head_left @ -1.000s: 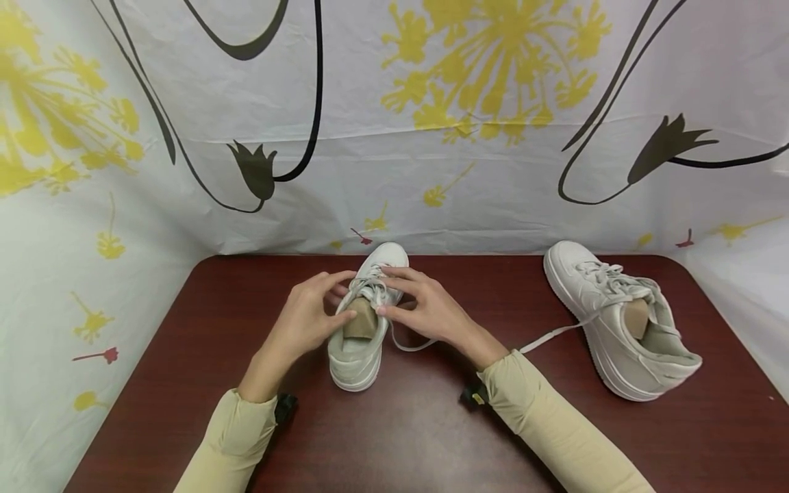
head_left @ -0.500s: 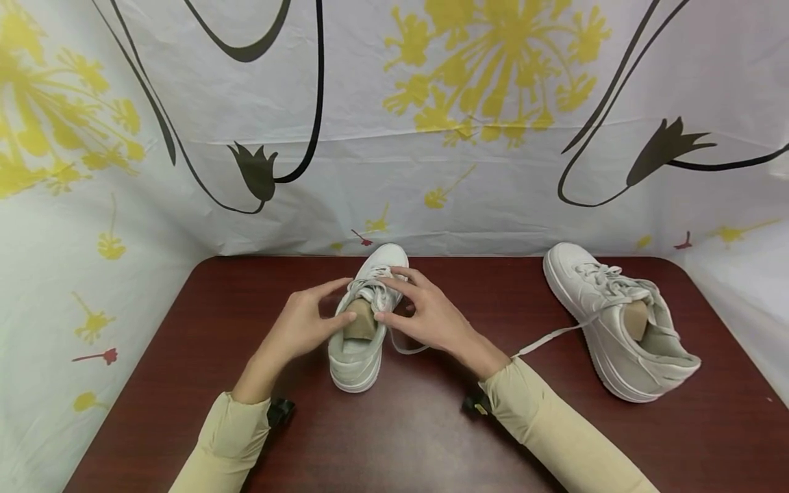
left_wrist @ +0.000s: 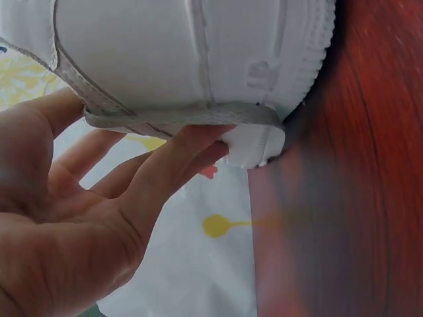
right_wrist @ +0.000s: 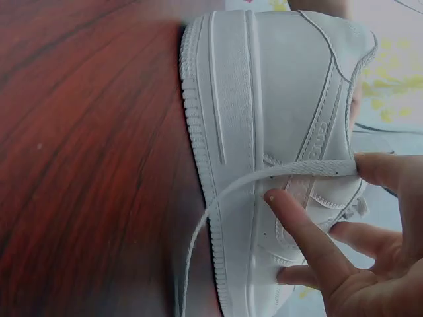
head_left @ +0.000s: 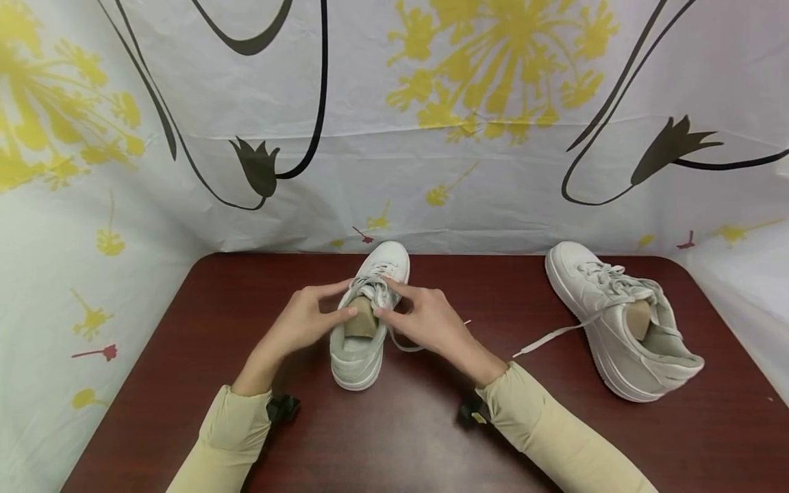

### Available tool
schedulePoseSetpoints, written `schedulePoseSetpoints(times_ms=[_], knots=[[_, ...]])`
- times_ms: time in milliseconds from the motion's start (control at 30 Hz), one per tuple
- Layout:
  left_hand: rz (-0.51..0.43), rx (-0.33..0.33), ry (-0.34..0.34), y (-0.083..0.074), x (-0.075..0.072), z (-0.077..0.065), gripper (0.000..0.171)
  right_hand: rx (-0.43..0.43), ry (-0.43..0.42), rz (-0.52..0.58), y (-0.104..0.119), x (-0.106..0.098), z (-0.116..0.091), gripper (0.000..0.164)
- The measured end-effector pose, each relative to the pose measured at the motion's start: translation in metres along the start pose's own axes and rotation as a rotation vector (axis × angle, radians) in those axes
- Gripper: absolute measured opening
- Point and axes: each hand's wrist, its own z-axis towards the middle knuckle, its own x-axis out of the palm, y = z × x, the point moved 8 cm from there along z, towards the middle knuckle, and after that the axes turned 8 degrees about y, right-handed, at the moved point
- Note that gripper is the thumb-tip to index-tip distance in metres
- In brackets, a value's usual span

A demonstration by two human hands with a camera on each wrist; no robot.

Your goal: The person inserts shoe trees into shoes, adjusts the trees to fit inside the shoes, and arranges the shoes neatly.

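Observation:
A white sneaker (head_left: 357, 356) stands at the table's middle, toe toward the backdrop, with a brown paper insert (head_left: 364, 318) in its opening. My left hand (head_left: 302, 318) touches its left side, thumb near the collar; in the left wrist view the fingertips lie behind a flat shoelace (left_wrist: 172, 117). My right hand (head_left: 428, 318) is at the right side. In the right wrist view its thumb touches the shoelace (right_wrist: 291, 170) at the collar's edge, while the spread fingers rest against the upper. The lace hangs down to the table. Some fingertips are hidden.
A second white sneaker (head_left: 616, 329) stands at the right with another brown insert (head_left: 637, 318). One of its laces (head_left: 548, 337) trails left on the dark red table (head_left: 407, 438). A patterned white sheet (head_left: 370, 185) hangs behind and at the sides.
My right hand's fingers have lowered and drawn in along the shoe's side. The left forefinger has come slightly nearer the heel. The shoes have kept their places.

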Motion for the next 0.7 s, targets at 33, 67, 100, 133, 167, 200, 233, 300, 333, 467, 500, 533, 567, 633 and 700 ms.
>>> schedulePoseSetpoints(times_ms=[33,67,100,133,167,200,233,300,333,467,500,533,567,633,700], knots=[[-0.026,-0.006,0.008,0.000,0.001,0.000,0.051,0.011,-0.004,0.009,-0.001,0.000,0.000,0.061],[-0.048,-0.010,0.014,0.000,0.002,0.000,0.051,0.023,-0.006,0.019,-0.002,-0.001,0.000,0.061],[-0.073,-0.017,0.022,0.001,0.003,0.000,0.051,0.031,-0.008,0.030,-0.003,-0.001,0.000,0.061],[-0.097,-0.025,0.028,0.002,0.003,0.000,0.051,0.039,-0.009,0.041,-0.004,-0.001,0.000,0.060],[-0.119,-0.031,0.035,0.002,0.004,0.000,0.052,0.046,-0.007,0.055,-0.004,-0.001,0.000,0.060],[-0.137,-0.033,0.039,0.002,0.005,0.000,0.052,0.052,-0.003,0.065,-0.005,-0.001,0.000,0.060],[-0.149,-0.034,0.039,0.002,0.005,0.000,0.051,0.059,0.003,0.075,-0.006,-0.001,0.001,0.060],[-0.164,-0.027,0.037,0.001,0.005,0.000,0.051,0.075,0.015,0.098,-0.007,-0.002,0.001,0.061],[-0.170,-0.024,0.035,0.000,0.005,0.000,0.050,0.085,0.023,0.109,-0.008,-0.001,0.001,0.061],[-0.218,-0.007,0.028,-0.002,0.006,0.000,0.049,0.101,0.034,0.134,-0.010,-0.003,0.001,0.061],[-0.236,-0.005,0.028,-0.002,0.006,0.000,0.049,0.099,0.037,0.141,-0.011,-0.003,0.001,0.061],[-0.248,-0.009,0.023,-0.001,0.007,0.001,0.049,0.098,0.040,0.146,-0.012,-0.002,0.002,0.061],[-0.267,-0.011,0.022,-0.001,0.007,0.001,0.049,0.095,0.041,0.147,-0.012,-0.002,0.002,0.060],[-0.297,-0.020,0.021,0.000,0.009,0.001,0.050,0.089,0.048,0.165,-0.013,-0.003,0.002,0.060],[-0.327,-0.030,0.020,0.001,0.010,0.001,0.050,0.091,0.057,0.193,-0.014,-0.004,0.002,0.060]])
